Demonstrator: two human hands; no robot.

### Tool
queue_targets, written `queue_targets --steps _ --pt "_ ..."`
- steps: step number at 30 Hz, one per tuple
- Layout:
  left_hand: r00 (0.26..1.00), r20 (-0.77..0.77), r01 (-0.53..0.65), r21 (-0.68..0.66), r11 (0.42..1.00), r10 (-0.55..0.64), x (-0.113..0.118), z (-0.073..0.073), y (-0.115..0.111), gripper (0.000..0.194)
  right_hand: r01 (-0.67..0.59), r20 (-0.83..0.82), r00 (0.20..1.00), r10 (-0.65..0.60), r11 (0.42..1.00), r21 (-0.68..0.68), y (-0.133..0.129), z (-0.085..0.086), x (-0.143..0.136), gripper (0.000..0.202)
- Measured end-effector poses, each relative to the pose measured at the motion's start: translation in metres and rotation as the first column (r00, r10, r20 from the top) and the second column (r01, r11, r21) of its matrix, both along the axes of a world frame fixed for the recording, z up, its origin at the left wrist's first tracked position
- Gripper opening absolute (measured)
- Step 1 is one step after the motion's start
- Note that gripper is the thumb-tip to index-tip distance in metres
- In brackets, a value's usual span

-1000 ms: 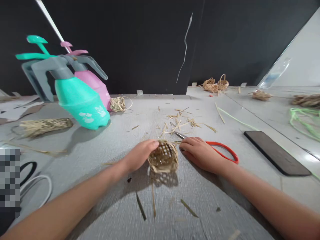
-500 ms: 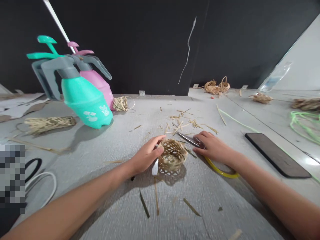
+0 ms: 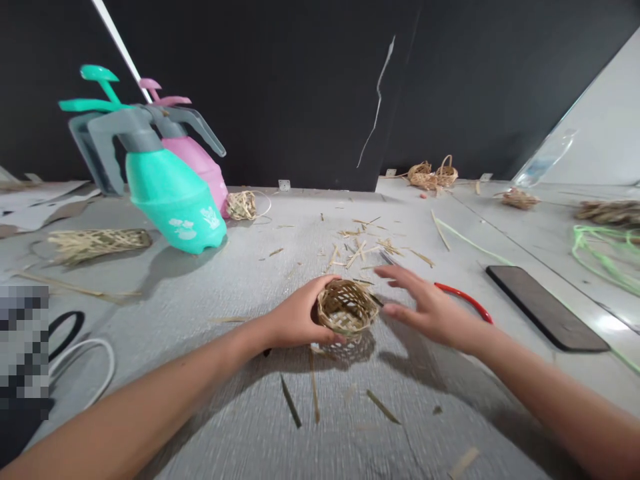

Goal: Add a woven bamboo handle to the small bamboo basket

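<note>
A small woven basket (image 3: 349, 317) stands on the grey table in front of me, its open top facing up. My left hand (image 3: 305, 313) is wrapped round its left side, thumb at the near rim and fingers at the back. My right hand (image 3: 425, 300) hovers to the basket's right, fingers spread and holding nothing. Beneath and behind it lies a pair of scissors, mostly covered; a red handle (image 3: 467, 298) shows to the right, and a blade tip shows beyond the fingers. A dark strip end sticks out at the basket's right rim.
Cut strips (image 3: 357, 250) lie scattered beyond the basket, with several more nearer me. Green (image 3: 173, 200) and pink (image 3: 203, 163) spray bottles stand at left by a woven piece (image 3: 100, 245). A phone (image 3: 545, 307) and green cord (image 3: 600, 250) lie at right; small baskets (image 3: 447, 173) sit by the black wall.
My right hand has let go of the scissors, which now lie farther back, and has opened. My left hand has shifted from the basket's rim to a fuller grasp round its side.
</note>
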State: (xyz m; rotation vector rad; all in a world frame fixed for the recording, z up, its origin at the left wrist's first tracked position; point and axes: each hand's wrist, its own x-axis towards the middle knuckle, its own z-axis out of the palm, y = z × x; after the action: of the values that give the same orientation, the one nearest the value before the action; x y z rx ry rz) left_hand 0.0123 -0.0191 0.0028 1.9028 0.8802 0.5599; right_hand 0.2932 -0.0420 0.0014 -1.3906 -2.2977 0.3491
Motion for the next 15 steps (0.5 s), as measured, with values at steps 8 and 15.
queue_targets --steps 8,15 --pt "1.0 -0.004 -0.004 0.049 0.999 0.004 0.002 0.003 0.0 0.083 -0.239 -0.067 0.97 0.236 0.97 -0.05 -0.011 0.006 -0.06 0.07" --pt "0.996 0.084 -0.015 -0.049 0.999 0.019 0.005 -0.005 -0.001 0.085 -0.264 -0.236 0.937 0.258 0.964 0.003 -0.008 -0.013 -0.058 0.067"
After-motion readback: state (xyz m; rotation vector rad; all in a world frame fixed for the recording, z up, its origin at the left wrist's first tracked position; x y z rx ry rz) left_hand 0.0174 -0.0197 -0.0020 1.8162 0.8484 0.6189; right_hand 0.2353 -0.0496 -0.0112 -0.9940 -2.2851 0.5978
